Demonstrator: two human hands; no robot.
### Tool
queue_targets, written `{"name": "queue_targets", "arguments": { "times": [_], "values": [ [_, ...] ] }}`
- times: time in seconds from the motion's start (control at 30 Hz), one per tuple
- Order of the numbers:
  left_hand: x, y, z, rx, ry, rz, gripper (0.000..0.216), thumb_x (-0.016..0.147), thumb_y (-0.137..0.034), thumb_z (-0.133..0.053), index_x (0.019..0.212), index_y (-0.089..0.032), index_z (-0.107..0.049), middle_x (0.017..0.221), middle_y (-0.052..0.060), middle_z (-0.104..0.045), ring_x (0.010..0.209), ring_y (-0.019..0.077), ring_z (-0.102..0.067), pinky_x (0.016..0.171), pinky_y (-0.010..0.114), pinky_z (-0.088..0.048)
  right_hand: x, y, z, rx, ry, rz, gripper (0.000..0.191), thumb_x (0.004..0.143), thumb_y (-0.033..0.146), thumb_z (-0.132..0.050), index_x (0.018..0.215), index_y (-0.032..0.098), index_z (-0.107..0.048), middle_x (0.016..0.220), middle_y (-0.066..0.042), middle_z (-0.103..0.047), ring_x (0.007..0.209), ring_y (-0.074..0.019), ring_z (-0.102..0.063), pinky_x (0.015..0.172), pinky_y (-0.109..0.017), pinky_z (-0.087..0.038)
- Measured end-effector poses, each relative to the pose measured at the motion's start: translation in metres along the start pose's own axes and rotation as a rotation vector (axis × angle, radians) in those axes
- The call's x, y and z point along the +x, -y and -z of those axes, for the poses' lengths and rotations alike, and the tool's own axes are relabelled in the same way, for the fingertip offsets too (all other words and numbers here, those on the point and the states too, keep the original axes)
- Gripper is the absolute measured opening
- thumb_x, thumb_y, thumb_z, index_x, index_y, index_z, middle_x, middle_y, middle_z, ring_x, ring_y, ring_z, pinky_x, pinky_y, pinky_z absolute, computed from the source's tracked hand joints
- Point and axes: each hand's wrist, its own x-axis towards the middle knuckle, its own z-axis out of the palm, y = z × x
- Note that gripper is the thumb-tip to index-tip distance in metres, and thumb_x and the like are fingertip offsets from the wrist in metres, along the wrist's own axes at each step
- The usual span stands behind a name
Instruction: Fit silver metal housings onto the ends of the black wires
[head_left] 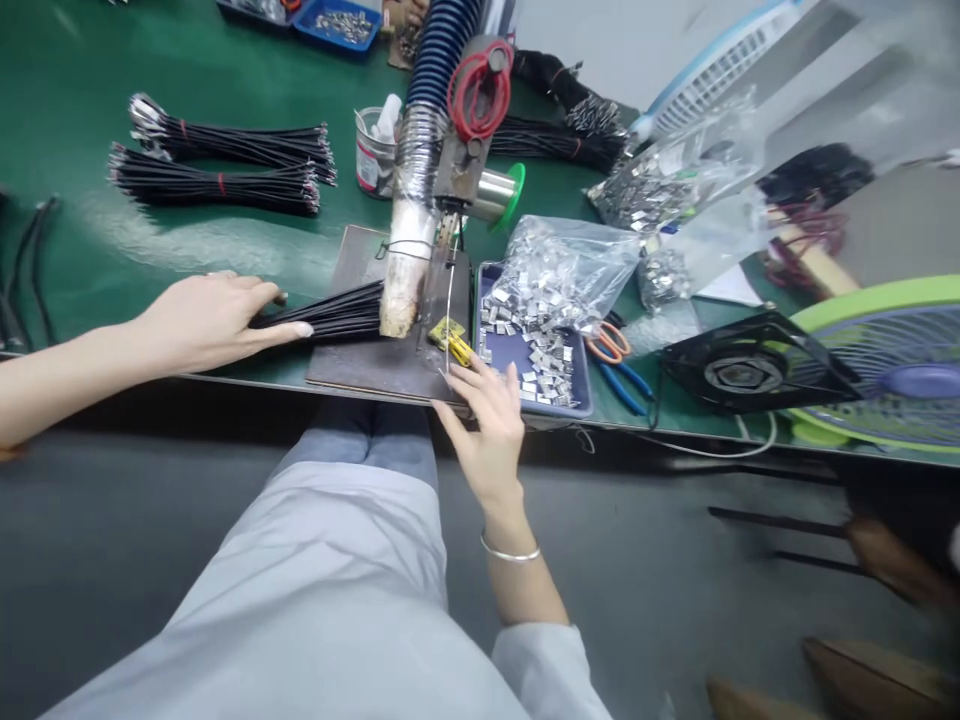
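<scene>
My left hand (210,315) lies over the near end of a loose bundle of black cables (345,312), its thumb stretched along them and the fingers curled round the far side. The cables' other ends reach under the stained white nozzle of a ribbed hose (400,290). My right hand (487,420) is at the front edge of a brown board (352,370), thumb and fingers apart. Its fingertips are beside a yellow clamp-like piece (451,340) and a thin, hanging silvery wire. Whether they touch the wire, I cannot tell.
Right of the board stands a blue tray (585,395) of small metal pieces with a plastic bag (570,265) on it. Pliers (626,385), a black fan (757,370) and a green fan (900,370) are farther right. Tied cable bundles (217,185) lie back left. A solder spool (495,195) stands behind.
</scene>
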Motion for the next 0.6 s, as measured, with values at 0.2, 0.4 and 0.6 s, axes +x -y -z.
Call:
{"name": "queue_targets", "arguments": {
  "times": [0.2, 0.4, 0.6],
  "values": [
    [0.015, -0.034, 0.002, -0.387, -0.025, 0.099, 0.029, 0.101, -0.038, -0.056, 0.092, -0.013, -0.066, 0.074, -0.001, -0.058, 0.067, 0.0138, -0.046, 0.066, 0.021, -0.028, 0.016, 0.019, 0.025, 0.320, 0.162, 0.131, 0.018, 0.099, 0.014, -0.057, 0.097, 0.023, -0.072, 0.075, 0.004, -0.075, 0.072, -0.0129, -0.074, 0.101, -0.041, -0.060],
    [0.023, -0.037, 0.001, -0.408, -0.085, 0.118, 0.027, 0.097, -0.035, -0.060, 0.076, -0.018, -0.056, 0.062, -0.005, -0.045, 0.061, 0.0126, -0.038, 0.066, 0.022, -0.026, 0.030, 0.002, 0.065, -0.103, 0.235, 0.173, 0.011, 0.097, 0.012, -0.063, 0.094, 0.019, -0.070, 0.076, -0.002, -0.075, 0.067, -0.0122, -0.068, 0.067, -0.024, -0.051],
    [0.039, -0.043, -0.006, -0.282, -0.059, 0.047, 0.031, 0.099, -0.043, -0.052, 0.111, -0.017, -0.063, 0.082, 0.006, -0.066, 0.077, 0.0259, -0.058, 0.070, 0.028, -0.035, 0.065, -0.067, 0.048, -0.473, 0.249, -0.211, 0.013, 0.092, 0.020, -0.060, 0.080, 0.022, -0.060, 0.073, -0.003, -0.070, 0.066, -0.0187, -0.064, 0.062, -0.029, -0.040]
  ]
}}
